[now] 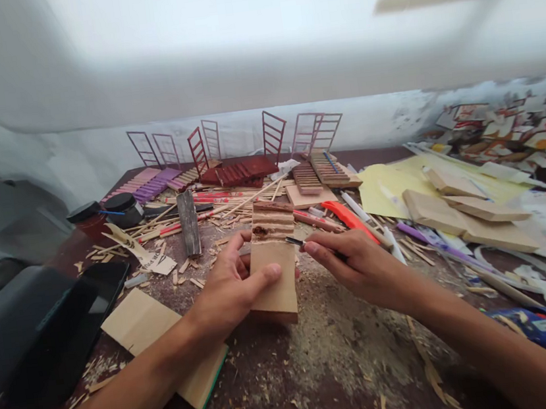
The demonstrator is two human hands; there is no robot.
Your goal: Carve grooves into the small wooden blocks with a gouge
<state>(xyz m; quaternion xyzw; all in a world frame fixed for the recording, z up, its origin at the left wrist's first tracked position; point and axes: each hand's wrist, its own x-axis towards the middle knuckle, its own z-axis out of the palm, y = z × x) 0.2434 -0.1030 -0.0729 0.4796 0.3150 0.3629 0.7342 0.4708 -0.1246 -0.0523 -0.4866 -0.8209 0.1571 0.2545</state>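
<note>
My left hand grips a light wooden block, thumb on its top face and fingers round the far side. Grooves are cut across the block's upper end, and its wood there is dark and rough. My right hand is closed round a small carving tool with a dark metal tip. The tip meets the block's right edge at the lowest groove. Most of the tool's handle is hidden in my fingers.
Wood shavings lie across the dark table. A flat board rests at left under my forearm. Thin sticks, small ladder-like frames and stepped pieces stand behind. Wooden pieces, yellow paper and a blue tool lie at right.
</note>
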